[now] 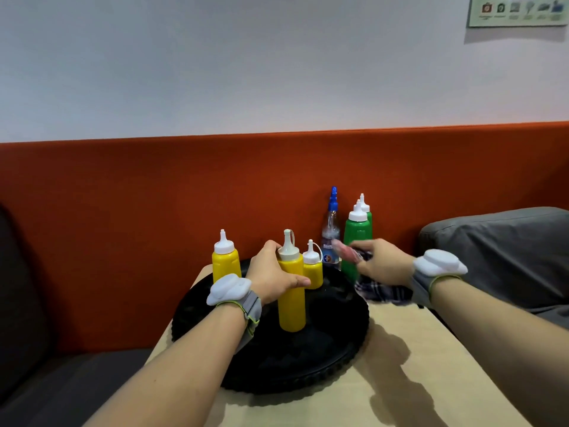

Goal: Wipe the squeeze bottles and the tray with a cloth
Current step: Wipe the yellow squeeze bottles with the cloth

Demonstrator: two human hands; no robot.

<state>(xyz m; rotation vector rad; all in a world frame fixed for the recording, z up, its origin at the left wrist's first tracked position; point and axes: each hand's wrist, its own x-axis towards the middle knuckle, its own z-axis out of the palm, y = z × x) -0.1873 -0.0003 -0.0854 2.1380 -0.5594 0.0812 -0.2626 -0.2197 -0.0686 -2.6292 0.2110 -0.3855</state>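
the left hand (271, 272) is wrapped around the shoulder of the tall yellow squeeze bottle (292, 306), thumb on the near side and fingers curled behind it, and the bottle stands upright near the middle of the round black tray (308, 368). the right hand (385, 266), blurred, hovers over the tray's far right edge with its fingers closed on a checked cloth (381, 291) that hangs down to the table (431, 380) just beside the tray. two shorter yellow squeeze bottles (225, 266) (313, 272) stand on the tray's far side. two green squeeze bottles (354, 241) and a blue-topped spray bottle (332, 232) stand at the tray's far right edge; whether they are on it or just past it cannot be told.
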